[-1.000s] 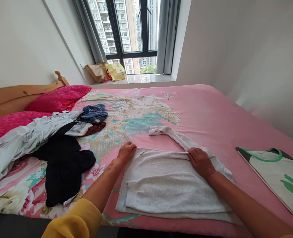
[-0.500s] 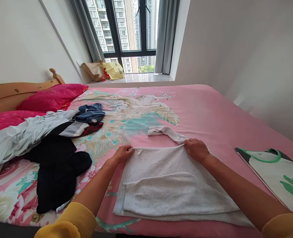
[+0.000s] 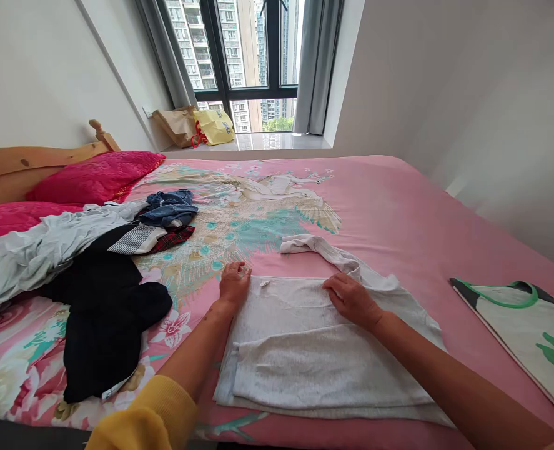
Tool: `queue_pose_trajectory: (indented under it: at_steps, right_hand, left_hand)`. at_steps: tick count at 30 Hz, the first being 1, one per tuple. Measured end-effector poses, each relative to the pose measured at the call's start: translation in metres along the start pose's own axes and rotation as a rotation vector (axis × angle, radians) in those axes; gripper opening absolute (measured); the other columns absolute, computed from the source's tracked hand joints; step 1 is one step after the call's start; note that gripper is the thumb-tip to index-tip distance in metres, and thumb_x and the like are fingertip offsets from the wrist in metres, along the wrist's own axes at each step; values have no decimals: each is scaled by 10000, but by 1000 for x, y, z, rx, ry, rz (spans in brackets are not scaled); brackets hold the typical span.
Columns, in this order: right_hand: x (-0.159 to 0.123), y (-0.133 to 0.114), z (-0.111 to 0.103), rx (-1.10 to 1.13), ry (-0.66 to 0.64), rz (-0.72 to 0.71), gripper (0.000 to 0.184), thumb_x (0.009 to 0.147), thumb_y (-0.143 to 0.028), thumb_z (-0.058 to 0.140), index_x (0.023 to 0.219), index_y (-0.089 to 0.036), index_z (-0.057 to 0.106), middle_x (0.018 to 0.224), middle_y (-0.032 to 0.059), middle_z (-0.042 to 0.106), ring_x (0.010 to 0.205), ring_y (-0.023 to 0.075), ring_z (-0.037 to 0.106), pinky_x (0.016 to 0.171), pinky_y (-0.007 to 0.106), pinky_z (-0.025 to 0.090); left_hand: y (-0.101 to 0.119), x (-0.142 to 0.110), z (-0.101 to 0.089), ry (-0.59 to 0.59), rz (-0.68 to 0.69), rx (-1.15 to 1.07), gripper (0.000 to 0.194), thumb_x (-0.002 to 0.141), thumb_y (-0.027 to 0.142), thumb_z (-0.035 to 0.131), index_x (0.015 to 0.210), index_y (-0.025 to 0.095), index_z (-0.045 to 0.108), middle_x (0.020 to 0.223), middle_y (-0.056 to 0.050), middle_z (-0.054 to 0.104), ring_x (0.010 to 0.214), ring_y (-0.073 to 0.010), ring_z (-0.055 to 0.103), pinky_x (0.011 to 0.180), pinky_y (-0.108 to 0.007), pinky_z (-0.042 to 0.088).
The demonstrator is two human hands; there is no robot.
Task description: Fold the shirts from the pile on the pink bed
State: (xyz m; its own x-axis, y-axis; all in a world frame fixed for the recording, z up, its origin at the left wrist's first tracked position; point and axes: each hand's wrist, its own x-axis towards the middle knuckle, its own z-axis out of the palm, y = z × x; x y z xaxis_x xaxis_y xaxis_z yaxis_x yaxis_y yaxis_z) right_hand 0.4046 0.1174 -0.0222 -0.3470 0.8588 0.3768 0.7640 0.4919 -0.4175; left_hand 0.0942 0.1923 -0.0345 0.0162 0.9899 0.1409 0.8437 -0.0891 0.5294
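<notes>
A light grey long-sleeved top [image 3: 300, 369] lies partly folded on the bed, with a small white tag near its upper left corner. One sleeve [image 3: 321, 247] stretches out beyond the far fold. My left hand [image 3: 235, 285] rests at the upper left edge of the top, its fingers loosely bent and not gripping the cloth. On the upper right part, my right hand [image 3: 353, 301] lies palm down, fingers apart on the fabric. The right side of the top spreads out unevenly under my right forearm.
A pile of clothes, with a black garment [image 3: 105, 319], white cloth [image 3: 47, 250] and denim [image 3: 168, 208], lies left. A folded white T-shirt [image 3: 524, 331] with green collar is at right. Pink pillows [image 3: 103, 178] rest by the headboard [image 3: 33, 162]; bags [image 3: 213, 127] stand on the windowsill.
Both hands have let go of the top's far edge. My right hand has moved left and toward me, uncovering the top's right shoulder area; my left hand has shifted slightly left.
</notes>
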Motion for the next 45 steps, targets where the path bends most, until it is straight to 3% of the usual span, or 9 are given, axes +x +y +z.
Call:
queue_pose_trajectory:
  at_steps: [2, 6, 8, 13, 20, 24, 32, 37, 45]
  right_hand:
    - [-3, -16, 5, 198, -85, -36, 182, 842, -133, 439, 908, -208, 592, 885, 42, 609, 855, 158, 555, 765, 272, 439]
    - [-3, -23, 18, 255, -252, -118, 176, 831, -154, 492, 948, -217, 607, 925, 34, 615, 868, 147, 551, 769, 262, 438]
    - [0, -8, 20, 113, -267, -150, 181, 855, -179, 471, 962, -212, 614, 970, 51, 619, 918, 166, 541, 837, 303, 411]
    - [8, 49, 0, -358, -134, 111, 302, 855, -128, 394, 1065, -208, 595, 1131, 93, 608, 1097, 242, 466, 923, 408, 300]
    - [15, 56, -18, -450, -330, 126, 265, 769, -136, 433, 922, -222, 631, 958, 63, 651, 982, 226, 502, 912, 386, 264]
    - [14, 43, -28, -482, -270, 125, 149, 705, -147, 474, 770, -195, 599, 862, 65, 642, 931, 227, 508, 923, 394, 260]
    - [-45, 12, -53, -432, -111, -105, 191, 789, -88, 446, 820, -213, 588, 796, 20, 622, 910, 184, 533, 1068, 430, 158]
    - [-75, 4, -45, -438, -90, -165, 231, 842, -82, 435, 834, -234, 607, 823, -4, 634, 954, 173, 535, 1083, 437, 166]
    - [-84, -4, -44, -467, -116, -109, 257, 845, -74, 436, 842, -242, 631, 844, -3, 649, 962, 178, 543, 1078, 463, 155]
  left_hand:
    - [14, -16, -2, -79, 236, -26, 305, 885, 336, 409, 1072, 222, 621, 1121, -72, 635, 1086, -194, 543, 966, -344, 379]
    - [22, -42, 2, -448, 787, 63, 423, 917, 399, 369, 1328, 329, 440, 1420, -16, 429, 1324, -189, 345, 1128, -425, 157]
    - [10, -40, 7, -495, 705, 182, 509, 902, 474, 375, 1393, 348, 330, 1489, -16, 309, 1374, -220, 248, 1128, -505, 46]
    - [-28, -5, 14, -308, 280, 296, 501, 923, 381, 305, 1405, 244, 335, 1505, -71, 262, 1388, -235, 205, 1112, -542, 68]
    - [-21, 20, 8, -295, 319, 261, 432, 729, 196, 543, 1148, 277, 612, 1211, -45, 583, 1139, -223, 509, 1023, -378, 343]
    - [-5, 23, -10, -297, 355, 272, 267, 695, 147, 530, 893, 230, 689, 936, -45, 647, 937, -198, 577, 881, -313, 422]
    - [-7, -48, -73, -203, 610, 275, 130, 771, 187, 496, 785, 228, 619, 798, -36, 610, 840, -192, 531, 875, -358, 349]
    - [-23, -90, -73, -228, 732, 346, 155, 821, 173, 469, 805, 237, 609, 786, -20, 605, 795, -173, 527, 855, -350, 335]
    - [-25, -103, -74, -264, 681, 300, 245, 800, 130, 470, 813, 272, 669, 781, -24, 614, 809, -173, 547, 860, -357, 335]
